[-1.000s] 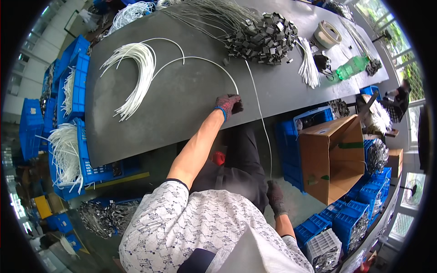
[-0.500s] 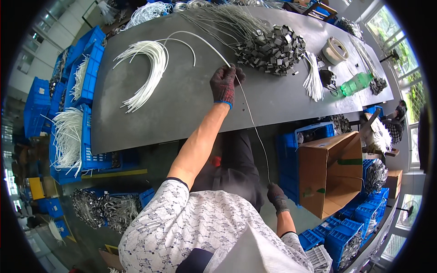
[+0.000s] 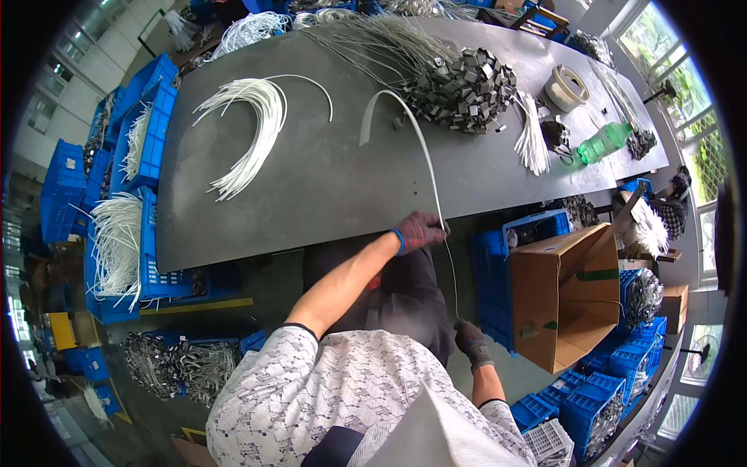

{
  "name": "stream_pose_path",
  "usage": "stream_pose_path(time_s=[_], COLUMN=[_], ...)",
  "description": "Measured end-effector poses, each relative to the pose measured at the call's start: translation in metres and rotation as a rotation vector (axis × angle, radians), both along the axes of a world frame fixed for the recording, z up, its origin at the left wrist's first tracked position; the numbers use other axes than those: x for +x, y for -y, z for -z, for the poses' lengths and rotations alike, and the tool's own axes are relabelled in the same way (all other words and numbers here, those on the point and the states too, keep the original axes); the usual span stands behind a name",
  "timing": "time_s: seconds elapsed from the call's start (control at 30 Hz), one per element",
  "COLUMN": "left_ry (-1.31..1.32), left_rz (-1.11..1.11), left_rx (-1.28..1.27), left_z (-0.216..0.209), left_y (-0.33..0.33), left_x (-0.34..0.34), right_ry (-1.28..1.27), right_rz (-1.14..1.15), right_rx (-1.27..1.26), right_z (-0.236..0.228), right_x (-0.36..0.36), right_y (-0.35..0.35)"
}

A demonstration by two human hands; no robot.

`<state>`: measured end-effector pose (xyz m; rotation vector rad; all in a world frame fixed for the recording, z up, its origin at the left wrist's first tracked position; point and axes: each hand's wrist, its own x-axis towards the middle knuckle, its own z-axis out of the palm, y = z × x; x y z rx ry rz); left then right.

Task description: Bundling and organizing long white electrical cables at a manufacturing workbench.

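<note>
At the table's front edge, my left hand point(image 3: 422, 232), in a dark red-grey knit glove, is closed on the end of a white sleeve tube point(image 3: 426, 152). The tube arches up over the table, its far end blurred. A thin grey wire point(image 3: 453, 272) runs from the left hand down to my right hand point(image 3: 473, 342). The gloved right hand is closed on the wire, low beside my right thigh. On the table's left lies a curved bundle of white tubes point(image 3: 263, 140), one tube straying to the right. A heap of wires with black metal clips point(image 3: 467, 89) sits at the back.
The grey table point(image 3: 311, 187) spans the front. A green bottle point(image 3: 605, 143), a tape roll point(image 3: 566, 87) and a short white tube bundle point(image 3: 532, 136) stand or lie at right. An open cardboard box point(image 3: 537, 303) is beside my right arm; blue crates point(image 3: 148, 226) flank the left. Another person point(image 3: 674, 204) is far right.
My left hand has come down and toward me from mid-table to the front edge, drawing the white tube along the wire. The right hand has stayed low, nearly in place.
</note>
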<state>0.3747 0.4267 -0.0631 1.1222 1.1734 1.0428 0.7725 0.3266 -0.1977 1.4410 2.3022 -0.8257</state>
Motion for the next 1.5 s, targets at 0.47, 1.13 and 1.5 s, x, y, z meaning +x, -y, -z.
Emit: stream_pose_path(time_s=[0.47, 1.13, 1.5], left_ry=[0.024, -1.028, -1.206], left_rz=[-0.337, -0.772, -0.601], left_rx=[0.058, -0.289, -0.451], left_z=[-0.028, -0.009, 0.051], left_y=[0.028, -0.085, -0.123], left_x=[-0.001, -0.286, -0.369], right_ry=[-1.164, -0.418, -0.247], right_rz=[0.667, 0.310, 0.324], right_rx=[-0.082, 0.932, 0.598], right_z=[-0.153, -0.148, -0.142], right_x=[-0.265, -0.308, -0.348], right_y=[-0.115, -0.442, -0.444])
